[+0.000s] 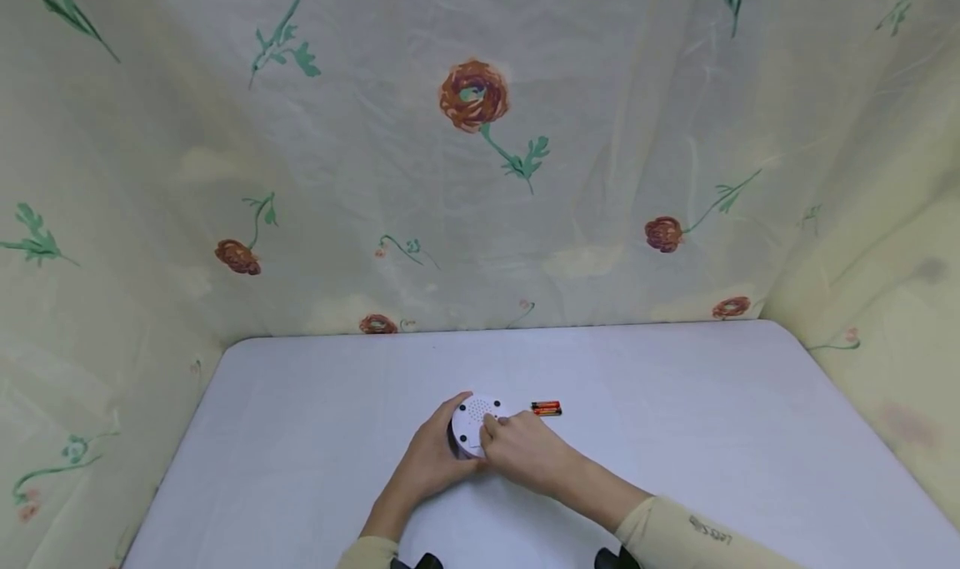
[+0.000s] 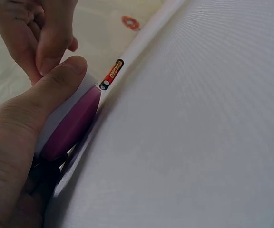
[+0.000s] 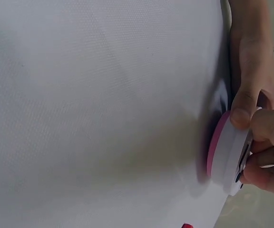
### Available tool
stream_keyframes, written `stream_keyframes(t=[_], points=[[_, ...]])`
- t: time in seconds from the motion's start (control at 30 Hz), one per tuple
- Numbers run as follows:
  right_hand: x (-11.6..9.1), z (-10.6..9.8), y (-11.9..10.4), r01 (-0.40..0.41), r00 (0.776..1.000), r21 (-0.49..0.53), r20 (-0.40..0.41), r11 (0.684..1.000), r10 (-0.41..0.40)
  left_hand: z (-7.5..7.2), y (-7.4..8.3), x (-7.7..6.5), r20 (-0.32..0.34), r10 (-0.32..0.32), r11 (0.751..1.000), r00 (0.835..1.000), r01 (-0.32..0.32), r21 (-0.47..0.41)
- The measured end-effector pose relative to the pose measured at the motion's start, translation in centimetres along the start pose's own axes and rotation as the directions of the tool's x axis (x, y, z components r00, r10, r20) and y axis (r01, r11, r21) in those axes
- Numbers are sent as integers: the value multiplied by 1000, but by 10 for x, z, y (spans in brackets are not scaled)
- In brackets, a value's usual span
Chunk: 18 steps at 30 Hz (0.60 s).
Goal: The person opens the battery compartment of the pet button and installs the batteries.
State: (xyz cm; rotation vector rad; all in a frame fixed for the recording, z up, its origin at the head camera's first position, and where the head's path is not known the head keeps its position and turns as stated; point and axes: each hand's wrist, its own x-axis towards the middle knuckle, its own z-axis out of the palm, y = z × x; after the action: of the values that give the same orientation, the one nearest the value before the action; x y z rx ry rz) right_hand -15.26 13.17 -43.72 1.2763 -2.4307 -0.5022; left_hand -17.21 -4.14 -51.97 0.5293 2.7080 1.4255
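A left hand [image 1: 433,455] grips a round white device [image 1: 467,420] by its rim; the right hand [image 1: 527,450] curls against its face, whether pinching I cannot tell. Two batteries [image 1: 546,408] lie near the device's right side. Pressing too hard could twist it loose.

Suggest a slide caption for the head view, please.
Left hand holds a round white device, right hand touching it, two batteries nearby.

Left sleeve [image 1: 367,553]: pale beige, ending short of the wrist. Right sleeve [image 1: 675,536]: matching beige; dark lettering [image 1: 709,529] on forearm, too small to read. Black rounded fittings [image 1: 428,561]: one near each cuff, partly cropped. Left hand [image 1: 435,451], right hand [image 1: 527,448]: bare.
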Motion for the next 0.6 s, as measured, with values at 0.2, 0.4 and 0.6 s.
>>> stream_keyframes(t=[0.2,0.4,0.6], points=[[-4,1,3,-35,999,79,9,996,34,0,-1,-1,-11,18,1000,1000,-18,2],[-10,4,2,-103,993,209,-39,972,113,0,-1,-3,-2,25,1000,1000,-25,0],[-11,5,5,-171,979,347,-49,922,200,0,0,-1,-21,34,999,999,-34,-9]])
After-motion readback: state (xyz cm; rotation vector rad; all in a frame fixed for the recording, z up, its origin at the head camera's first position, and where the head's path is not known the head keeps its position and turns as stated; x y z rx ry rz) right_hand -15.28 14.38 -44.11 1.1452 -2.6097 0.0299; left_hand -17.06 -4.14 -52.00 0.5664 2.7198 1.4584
